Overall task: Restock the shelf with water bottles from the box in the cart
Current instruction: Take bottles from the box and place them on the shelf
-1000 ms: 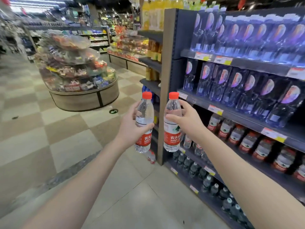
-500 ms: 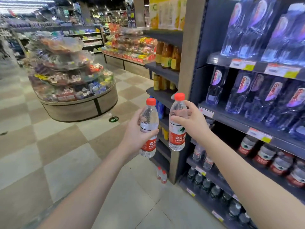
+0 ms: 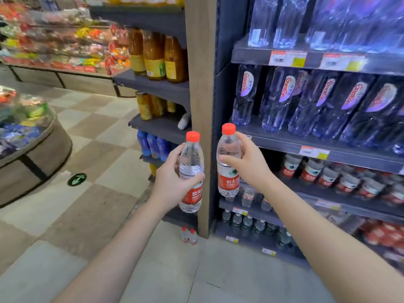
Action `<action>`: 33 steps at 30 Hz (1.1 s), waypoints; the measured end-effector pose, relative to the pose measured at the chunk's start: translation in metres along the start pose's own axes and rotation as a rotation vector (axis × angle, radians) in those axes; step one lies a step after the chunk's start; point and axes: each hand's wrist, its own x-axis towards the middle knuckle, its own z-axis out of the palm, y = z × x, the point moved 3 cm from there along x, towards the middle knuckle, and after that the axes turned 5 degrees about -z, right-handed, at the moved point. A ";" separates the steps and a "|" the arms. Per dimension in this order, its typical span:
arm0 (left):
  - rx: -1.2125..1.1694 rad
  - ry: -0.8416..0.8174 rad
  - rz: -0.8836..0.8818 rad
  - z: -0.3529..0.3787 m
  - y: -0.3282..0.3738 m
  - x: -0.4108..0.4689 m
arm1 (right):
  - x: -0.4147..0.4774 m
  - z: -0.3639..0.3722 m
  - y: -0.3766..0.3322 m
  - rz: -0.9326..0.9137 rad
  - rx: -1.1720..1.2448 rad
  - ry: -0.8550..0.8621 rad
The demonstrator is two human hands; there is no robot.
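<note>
Water bottle (image 3: 190, 158), clear thin plastic with red cap and red label, stands upright in the left hand (image 3: 171, 184), fingers curled round its middle; its twin bottle (image 3: 227, 182) is gripped near the shoulder by the right hand (image 3: 251, 166). Full, each probably feels fairly weighty, smooth, slightly squashy, so the ribbed waist holds best. Near right, matching bottles (image 3: 310, 171) fill a dark metal shelf (image 3: 363, 208).

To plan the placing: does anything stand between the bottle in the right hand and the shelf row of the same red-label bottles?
Nothing visible does. The right hand holds its bottle on the aisle side, just left of the red-label row, with only open air between them. The space directly behind the hand is hidden.
</note>
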 end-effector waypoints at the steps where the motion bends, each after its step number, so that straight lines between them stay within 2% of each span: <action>1: 0.009 -0.026 0.012 0.007 -0.003 0.008 | 0.001 -0.003 0.007 0.011 0.000 0.021; 7: -0.014 -0.120 0.036 0.061 -0.020 0.042 | 0.006 -0.030 0.056 0.097 0.015 0.108; 12: -0.004 -0.196 0.059 0.105 -0.043 0.064 | 0.013 -0.049 0.104 0.125 0.005 0.088; 21: -0.062 -0.144 0.187 0.186 -0.157 0.098 | 0.034 -0.037 0.230 -0.026 -0.058 0.105; 28: -0.201 -0.086 0.291 0.243 -0.261 0.106 | 0.037 -0.008 0.328 -0.176 -0.142 0.122; 33: -0.277 -0.090 0.386 0.261 -0.291 0.115 | 0.038 -0.007 0.367 -0.263 -0.072 0.183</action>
